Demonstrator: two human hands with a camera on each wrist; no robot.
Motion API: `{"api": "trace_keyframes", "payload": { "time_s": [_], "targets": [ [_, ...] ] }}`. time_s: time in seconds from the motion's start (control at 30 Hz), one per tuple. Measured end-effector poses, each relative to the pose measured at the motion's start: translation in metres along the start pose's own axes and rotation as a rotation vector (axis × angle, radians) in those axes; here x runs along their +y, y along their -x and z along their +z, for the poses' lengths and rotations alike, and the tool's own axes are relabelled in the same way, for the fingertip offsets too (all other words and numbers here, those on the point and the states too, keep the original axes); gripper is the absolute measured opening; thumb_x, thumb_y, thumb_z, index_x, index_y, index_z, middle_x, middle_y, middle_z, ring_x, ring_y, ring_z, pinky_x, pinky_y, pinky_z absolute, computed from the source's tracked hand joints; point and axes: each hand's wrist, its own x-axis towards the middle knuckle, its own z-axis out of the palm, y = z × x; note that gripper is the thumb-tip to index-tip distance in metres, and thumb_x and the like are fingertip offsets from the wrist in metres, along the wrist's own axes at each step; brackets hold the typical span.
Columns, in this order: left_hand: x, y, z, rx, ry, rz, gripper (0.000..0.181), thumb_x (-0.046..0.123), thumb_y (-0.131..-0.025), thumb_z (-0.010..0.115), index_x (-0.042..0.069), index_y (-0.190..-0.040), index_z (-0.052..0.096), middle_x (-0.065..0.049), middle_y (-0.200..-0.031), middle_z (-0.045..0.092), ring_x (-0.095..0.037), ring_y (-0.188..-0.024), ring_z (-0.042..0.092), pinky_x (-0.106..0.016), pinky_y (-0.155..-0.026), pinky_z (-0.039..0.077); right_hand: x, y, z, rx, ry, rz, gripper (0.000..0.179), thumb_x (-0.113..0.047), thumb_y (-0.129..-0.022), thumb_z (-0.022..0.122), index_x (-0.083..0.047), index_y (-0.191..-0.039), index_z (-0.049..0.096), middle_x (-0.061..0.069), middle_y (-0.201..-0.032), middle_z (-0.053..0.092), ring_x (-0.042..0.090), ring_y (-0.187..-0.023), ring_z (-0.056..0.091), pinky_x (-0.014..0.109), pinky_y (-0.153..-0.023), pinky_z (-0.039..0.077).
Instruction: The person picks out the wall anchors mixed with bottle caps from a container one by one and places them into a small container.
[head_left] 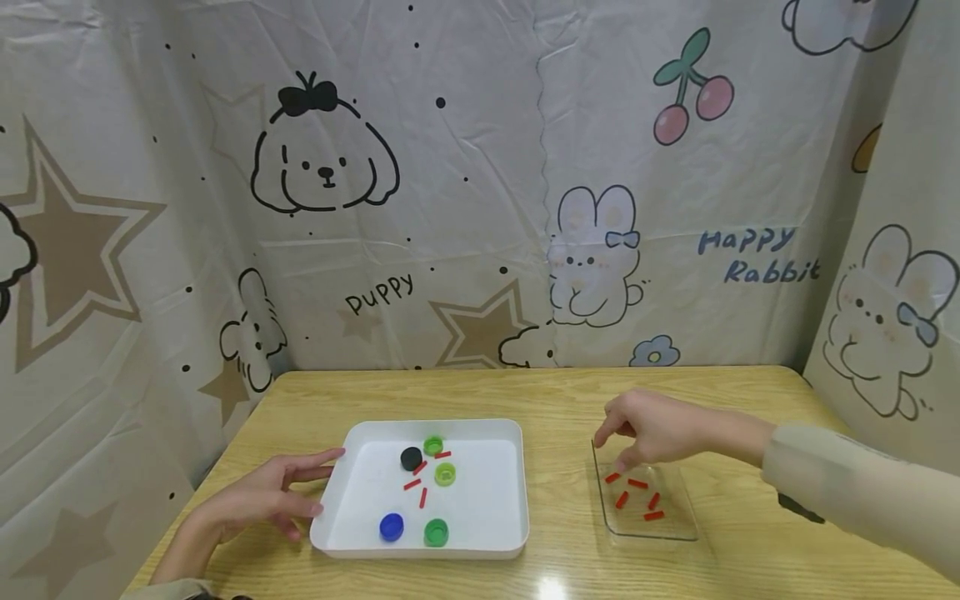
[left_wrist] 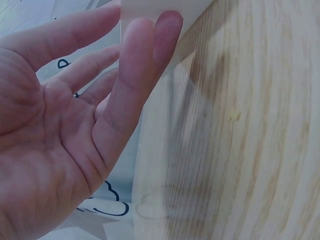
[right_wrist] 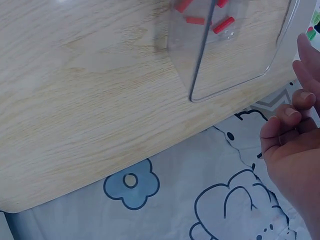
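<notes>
- Evidently the right hand (head_left: 652,429) is over the far left corner of the clear, see-through rectangular box (head_left: 678,512); its thumb and forefinger are apart, with nothing visible between them.
- Short, slim red sticks (head_left: 637,483) lie scattered in the box at differing angles; the thumb is close to the nearest.
- Pinching one across its narrow sides with fingertips alone, clear of the stiff-looking wall, would probably work best.
- The left hand (head_left: 266,496) has its fingers spread, touching the left edge of the shallow white rounded-corner tray (head_left: 491,500); light pressure should steady it.
- Inside the tray, four more red sticks lie among round plastic-looking caps: black (head_left: 411,458), blue (head_left: 391,527) and three greenish.
- Pale wood grain streaks the smooth table (head_left: 555,483).
</notes>
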Motion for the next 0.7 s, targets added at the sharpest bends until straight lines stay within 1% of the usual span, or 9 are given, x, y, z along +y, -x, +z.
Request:
{"api": "trace_keyframes", "payload": {
  "time_s": [0.13, 0.33, 0.5, 0.7],
  "targets": [
    [0.0, 0.0, 0.0, -0.003, 0.0, 0.0, 0.085, 0.008, -0.094, 0.076, 0.003, -0.165, 0.029, -0.035, -0.161, 0.034, -0.036, -0.096, 0.069, -0.044, -0.063, 0.063, -0.005, -0.008, 0.0, -0.02, 0.004, 0.001, 0.032, -0.008, -0.078, 0.091, -0.012, -0.109, 0.084, -0.01, -0.069, 0.035, 0.005, -0.064, 0.032, 0.024, -0.062, 0.034],
    [0.001, 0.0, 0.0, -0.006, 0.003, 0.006, 0.085, 0.006, -0.094, 0.075, 0.002, -0.165, 0.029, -0.035, -0.161, 0.034, -0.036, -0.095, 0.07, -0.044, -0.063, 0.063, -0.013, -0.021, 0.001, -0.045, 0.06, -0.027, 0.032, -0.006, -0.078, 0.089, -0.013, -0.109, 0.084, -0.01, -0.069, 0.038, 0.004, -0.065, 0.034, 0.023, -0.063, 0.035],
    [0.003, 0.001, 0.001, -0.007, 0.002, 0.009, 0.084, 0.006, -0.094, 0.074, 0.002, -0.165, 0.029, -0.035, -0.161, 0.034, -0.036, -0.097, 0.07, -0.043, -0.063, 0.063, -0.016, -0.034, 0.005, -0.069, 0.065, -0.039, 0.032, -0.005, -0.079, 0.089, -0.014, -0.109, 0.084, -0.009, -0.07, 0.04, 0.005, -0.065, 0.034, 0.023, -0.061, 0.035],
    [0.004, 0.002, 0.002, -0.006, 0.006, 0.003, 0.085, 0.006, -0.094, 0.075, 0.001, -0.165, 0.029, -0.035, -0.161, 0.034, -0.035, -0.098, 0.07, -0.042, -0.063, 0.063, -0.018, -0.05, 0.012, -0.079, 0.07, -0.039, 0.033, -0.005, -0.079, 0.09, -0.015, -0.11, 0.084, -0.007, -0.07, 0.041, 0.005, -0.065, 0.035, 0.023, -0.061, 0.036]
  ]
}}
